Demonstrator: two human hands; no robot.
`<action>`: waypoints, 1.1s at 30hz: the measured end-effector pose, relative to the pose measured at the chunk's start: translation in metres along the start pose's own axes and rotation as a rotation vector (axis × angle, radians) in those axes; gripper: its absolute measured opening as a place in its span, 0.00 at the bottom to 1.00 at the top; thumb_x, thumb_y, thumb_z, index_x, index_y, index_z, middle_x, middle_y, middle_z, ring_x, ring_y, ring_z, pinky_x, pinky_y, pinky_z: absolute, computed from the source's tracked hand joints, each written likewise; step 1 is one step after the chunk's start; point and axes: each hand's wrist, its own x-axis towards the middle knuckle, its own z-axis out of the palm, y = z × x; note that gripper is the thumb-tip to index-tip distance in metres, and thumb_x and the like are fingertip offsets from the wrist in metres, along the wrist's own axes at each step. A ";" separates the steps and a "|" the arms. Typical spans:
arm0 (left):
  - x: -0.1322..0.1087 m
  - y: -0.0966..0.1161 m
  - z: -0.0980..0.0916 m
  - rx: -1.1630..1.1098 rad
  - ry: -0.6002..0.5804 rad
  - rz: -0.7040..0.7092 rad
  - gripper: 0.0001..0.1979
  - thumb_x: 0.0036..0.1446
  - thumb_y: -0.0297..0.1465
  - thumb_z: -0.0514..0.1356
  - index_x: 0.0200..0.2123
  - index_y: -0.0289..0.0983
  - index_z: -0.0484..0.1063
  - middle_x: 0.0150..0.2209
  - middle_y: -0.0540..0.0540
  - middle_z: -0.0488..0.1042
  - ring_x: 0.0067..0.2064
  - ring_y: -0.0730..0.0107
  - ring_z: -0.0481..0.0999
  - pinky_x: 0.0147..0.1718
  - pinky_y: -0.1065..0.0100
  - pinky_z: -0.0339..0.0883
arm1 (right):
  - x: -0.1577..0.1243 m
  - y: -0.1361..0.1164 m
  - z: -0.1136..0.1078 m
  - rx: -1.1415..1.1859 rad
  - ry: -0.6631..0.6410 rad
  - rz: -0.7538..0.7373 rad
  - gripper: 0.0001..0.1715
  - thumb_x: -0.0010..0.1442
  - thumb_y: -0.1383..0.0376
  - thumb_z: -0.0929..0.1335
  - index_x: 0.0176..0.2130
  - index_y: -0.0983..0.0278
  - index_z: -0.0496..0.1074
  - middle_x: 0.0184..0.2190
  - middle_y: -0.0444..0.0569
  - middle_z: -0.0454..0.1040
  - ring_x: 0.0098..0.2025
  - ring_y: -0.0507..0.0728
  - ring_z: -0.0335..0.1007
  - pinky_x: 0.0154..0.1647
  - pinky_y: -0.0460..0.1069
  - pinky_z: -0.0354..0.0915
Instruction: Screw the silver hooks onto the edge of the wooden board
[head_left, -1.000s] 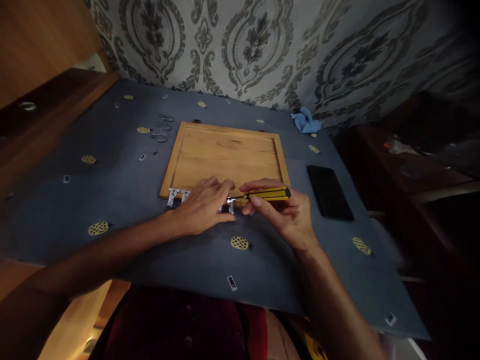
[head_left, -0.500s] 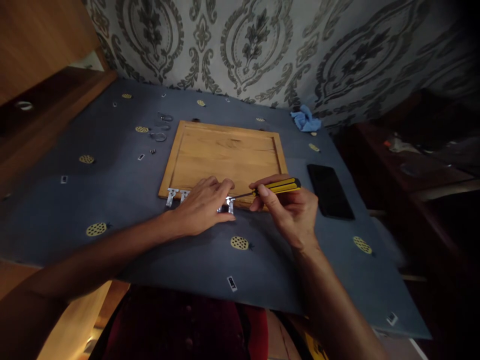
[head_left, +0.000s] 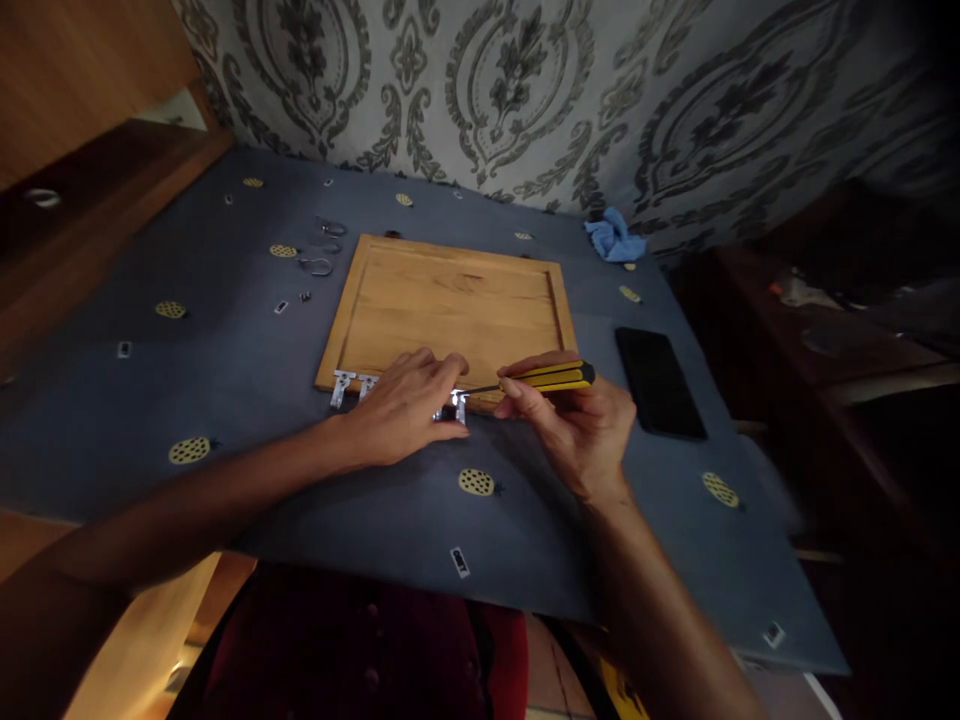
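A framed wooden panel (head_left: 450, 310) lies flat on the blue cloth. My left hand (head_left: 405, 410) rests over its front edge, thumb and fingers around a shiny metal bracket (head_left: 461, 408), which they partly cover. My right hand (head_left: 600, 435) grips a yellow-and-black screwdriver (head_left: 555, 377) held low and slanted. Its shaft points left, with the tip at the bracket beside my left fingertips. Two similar metal brackets, a left one (head_left: 341, 389) and a second one (head_left: 366, 386), sit along the same edge, left of my left hand.
Several curved metal pieces (head_left: 318, 266) and a tiny metal part (head_left: 305, 297) lie left of the panel. To the right is a black phone (head_left: 660, 384); a crumpled blue cloth (head_left: 615, 236) lies at the back, near the patterned curtain (head_left: 517, 90). A wooden cabinet (head_left: 90, 70) borders the left.
The view has shifted slightly. My right hand and the screwdriver handle have moved a little to the left, with the tip still at the bracket. My left hand keeps its place.
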 end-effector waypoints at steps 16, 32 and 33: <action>-0.001 -0.001 0.000 0.013 -0.014 0.011 0.26 0.57 0.38 0.70 0.51 0.35 0.62 0.46 0.41 0.74 0.51 0.51 0.72 0.49 0.56 0.66 | 0.000 -0.003 0.002 0.063 0.159 0.045 0.11 0.60 0.58 0.76 0.34 0.62 0.76 0.31 0.44 0.78 0.22 0.51 0.75 0.20 0.46 0.71; 0.001 0.002 -0.003 0.029 -0.035 -0.007 0.25 0.57 0.38 0.70 0.50 0.35 0.63 0.44 0.41 0.74 0.51 0.51 0.73 0.48 0.55 0.67 | -0.002 -0.002 0.004 0.033 0.040 0.012 0.08 0.63 0.59 0.74 0.35 0.62 0.76 0.30 0.43 0.79 0.22 0.50 0.75 0.25 0.46 0.72; 0.001 0.002 -0.003 0.026 -0.035 -0.007 0.25 0.57 0.38 0.70 0.50 0.35 0.63 0.44 0.40 0.74 0.51 0.51 0.73 0.49 0.55 0.67 | -0.002 -0.002 0.004 0.022 0.037 0.006 0.09 0.63 0.59 0.74 0.35 0.61 0.76 0.30 0.43 0.79 0.23 0.50 0.75 0.25 0.46 0.72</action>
